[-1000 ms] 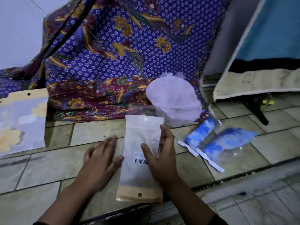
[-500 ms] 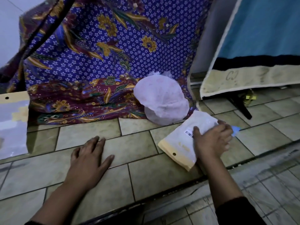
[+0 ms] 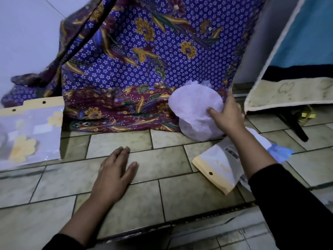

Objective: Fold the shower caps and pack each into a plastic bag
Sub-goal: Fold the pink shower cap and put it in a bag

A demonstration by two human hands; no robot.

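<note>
A: One shower cap (image 3: 192,105) atop the pile (image 3: 196,131) against the cloth (image 3: 144,60), right hand (image 3: 228,117) pinching its edge; left hand (image 3: 115,170) spread flat on floor (image 3: 162,188).
B: Risk: thin caps cling, so two may lift together.

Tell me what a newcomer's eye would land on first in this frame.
The big purple-blue floral cloth draped across the back dominates the view. At its lower right edge, the right hand grips the edge of a pale round shower cap, with the thumb on its face. Nearer the camera, the left hand rests flat on the tiled floor, and a white plastic bag with a yellow header lies under the right forearm.
</note>
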